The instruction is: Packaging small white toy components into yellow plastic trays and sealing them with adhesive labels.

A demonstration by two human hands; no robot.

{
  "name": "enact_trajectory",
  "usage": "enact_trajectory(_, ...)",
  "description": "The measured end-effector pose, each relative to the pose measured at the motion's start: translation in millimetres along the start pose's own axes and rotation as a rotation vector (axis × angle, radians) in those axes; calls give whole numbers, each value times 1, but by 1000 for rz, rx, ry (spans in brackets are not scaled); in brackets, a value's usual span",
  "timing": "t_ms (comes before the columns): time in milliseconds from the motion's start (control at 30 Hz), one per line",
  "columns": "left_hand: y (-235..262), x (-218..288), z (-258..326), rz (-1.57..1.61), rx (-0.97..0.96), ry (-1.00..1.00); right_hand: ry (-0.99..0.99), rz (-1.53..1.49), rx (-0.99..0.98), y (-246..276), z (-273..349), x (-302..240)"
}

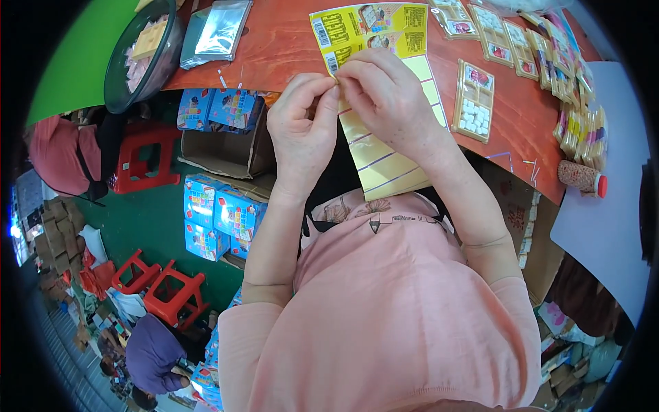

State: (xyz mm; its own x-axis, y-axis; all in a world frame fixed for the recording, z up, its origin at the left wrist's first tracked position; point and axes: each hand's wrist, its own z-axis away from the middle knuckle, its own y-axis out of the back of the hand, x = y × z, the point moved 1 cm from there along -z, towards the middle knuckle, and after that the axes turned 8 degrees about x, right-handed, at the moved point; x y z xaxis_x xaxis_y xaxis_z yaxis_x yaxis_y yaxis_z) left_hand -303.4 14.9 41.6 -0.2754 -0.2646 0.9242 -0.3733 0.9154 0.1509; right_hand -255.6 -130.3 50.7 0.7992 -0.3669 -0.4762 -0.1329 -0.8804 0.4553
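Observation:
A long sheet of yellow stickers [395, 159] hangs from the red table over my lap. Printed labels fill its far end, while the nearer part is plain pale backing with dividing lines. My left hand [302, 117] is closed in a pinch at the sheet's left edge. Against it, my right hand [388, 96] lies across the sheet, thumb and forefinger pinched at the same spot. The fingertips meet, and exactly what sits between them is partly hidden. Right of the sheet lies a shallow tray of small white cubes [475, 103].
More filled trays [491, 34] and packed bundles [580, 130] line the table's right side, near a red-capped jar [582, 178]. At left are a dark basin [168, 58] and clear plastic sleeves [218, 31]. Blue boxes [237, 209], red stools [175, 294] and other people [154, 353] are below.

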Motion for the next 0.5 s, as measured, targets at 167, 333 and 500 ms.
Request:
enact_trajectory(167,1,-4,3,29,8,75,-68,-42,-36,2,-1,5)
enact_trajectory(333,2,-7,2,43,7,132,32,-27,-92,2,-5,5)
enact_trajectory(500,5,-13,1,104,-11,96,-30,-53,-26,-9,2,6)
